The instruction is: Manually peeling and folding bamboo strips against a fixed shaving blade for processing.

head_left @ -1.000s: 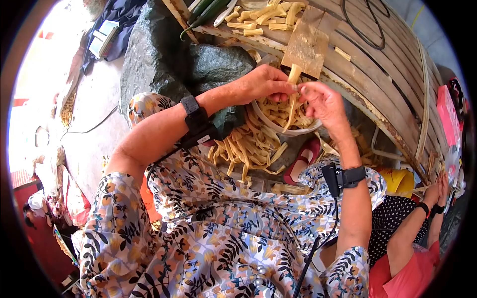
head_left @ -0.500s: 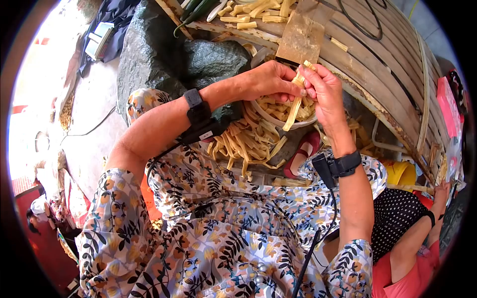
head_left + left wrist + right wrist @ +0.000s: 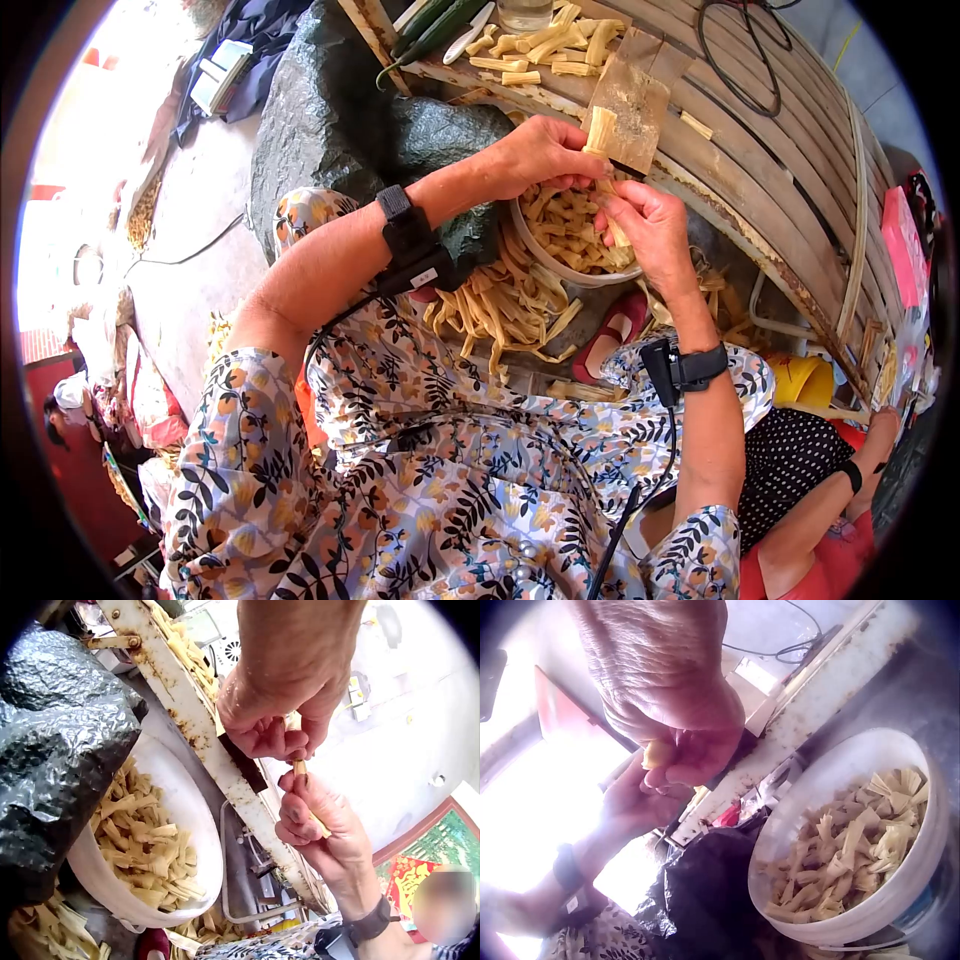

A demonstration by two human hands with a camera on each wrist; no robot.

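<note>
A pale yellow, flat fibrous strip [image 3: 601,128] stretches between both hands over a bucket, its blunt, layered end pointing up. My left hand [image 3: 548,160] pinches it just below that end with thumb and fingers. Right beside it, my right hand [image 3: 652,228] grips the lower part, whose tip [image 3: 322,825] shows past the fingers in the left wrist view. The middle of the strip is mostly hidden by fingers. Under the hands, the white bucket [image 3: 922,742] holds many short, knotted yellow pieces [image 3: 847,851].
Long loose strips [image 3: 500,305] lie in a pile beside the bucket. A slatted wooden bench [image 3: 770,190] with a rusty edge carries a small board [image 3: 628,105], more yellow bundles [image 3: 560,45] and green cucumbers [image 3: 435,30]. Dark plastic sheeting [image 3: 320,140] bulges at the left. Another person's arm [image 3: 820,510] shows at right.
The long hanging tail of the strip is now gathered in the right hand. Both hands have come close together on it, and its blunt end stands up above the left hand.
</note>
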